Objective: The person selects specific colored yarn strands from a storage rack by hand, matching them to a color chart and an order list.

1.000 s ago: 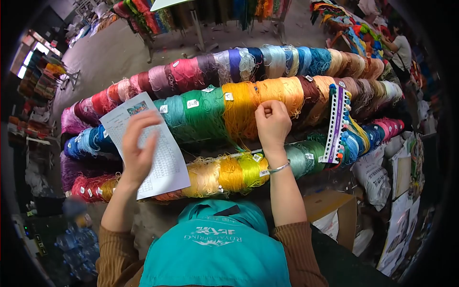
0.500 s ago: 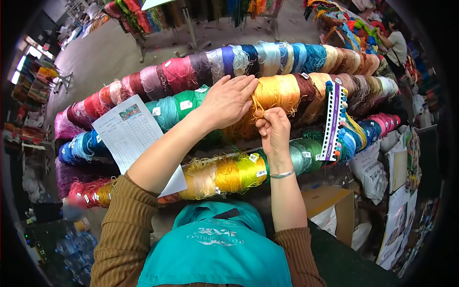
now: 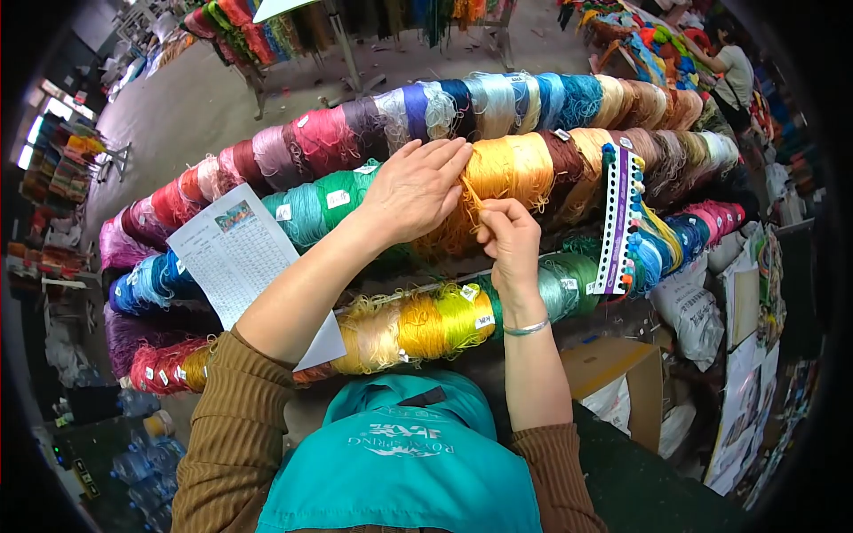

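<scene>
My left hand lies flat with fingers stretched over the middle row of thread, against the left side of a golden-yellow thread bundle. Just below that bundle, my right hand has its fingertips pinched on a few golden strands that hang from it. A printed sheet of paper rests across the rows to the left, partly covered by my left forearm. On the right, a white and purple punched card with coloured thread tufts leans over the rows.
Below runs a front row with a lime-green thread bundle; behind is another row with a pink bundle. A cardboard box and a white sack stand at right. Another person works at far right.
My right hand has shifted slightly, its fingers still pinched on the golden strands, which now run straighter up to the bundle. The left hand stays flat on the row.
</scene>
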`<state>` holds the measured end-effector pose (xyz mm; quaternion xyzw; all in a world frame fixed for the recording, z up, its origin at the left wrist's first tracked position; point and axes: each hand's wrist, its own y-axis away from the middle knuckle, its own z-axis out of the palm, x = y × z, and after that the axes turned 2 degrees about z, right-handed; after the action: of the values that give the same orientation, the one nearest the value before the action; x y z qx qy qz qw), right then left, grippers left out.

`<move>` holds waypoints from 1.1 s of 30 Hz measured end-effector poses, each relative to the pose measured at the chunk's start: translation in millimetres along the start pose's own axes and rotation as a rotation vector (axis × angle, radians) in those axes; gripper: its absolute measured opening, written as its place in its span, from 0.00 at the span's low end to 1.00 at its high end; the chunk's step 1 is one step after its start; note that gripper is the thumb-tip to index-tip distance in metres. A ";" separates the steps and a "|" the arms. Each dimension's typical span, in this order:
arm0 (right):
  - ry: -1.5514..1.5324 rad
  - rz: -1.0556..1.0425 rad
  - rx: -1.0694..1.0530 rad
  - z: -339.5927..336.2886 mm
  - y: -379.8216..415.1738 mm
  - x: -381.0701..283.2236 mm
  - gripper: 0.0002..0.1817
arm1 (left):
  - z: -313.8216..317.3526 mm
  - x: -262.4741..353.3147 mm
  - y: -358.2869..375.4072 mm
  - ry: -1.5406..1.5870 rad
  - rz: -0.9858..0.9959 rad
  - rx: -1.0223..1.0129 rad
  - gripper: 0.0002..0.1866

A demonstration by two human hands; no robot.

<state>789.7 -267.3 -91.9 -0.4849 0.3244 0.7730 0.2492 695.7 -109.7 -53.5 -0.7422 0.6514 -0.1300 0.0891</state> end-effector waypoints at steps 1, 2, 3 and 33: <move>-0.126 0.003 -0.029 -5.3 1.8 -0.6 0.01 | 0.1 0.1 0.1 0.001 -0.001 0.009 0.30; -0.252 0.005 -0.059 -11.0 4.3 -1.2 0.02 | 0.2 0.4 0.4 0.002 0.001 0.008 0.30; -0.391 0.031 -0.048 -18.4 6.9 2.0 0.04 | 0.2 0.5 0.2 0.002 0.001 0.005 0.30; -0.885 -0.097 -0.322 -101.4 123.8 28.9 0.10 | 1.1 -2.2 -1.0 0.056 0.046 0.012 0.30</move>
<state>750.9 -423.0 -118.4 -0.1557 0.0398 0.9334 0.3209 696.7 -107.4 -54.4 -0.7226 0.6696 -0.1526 0.0784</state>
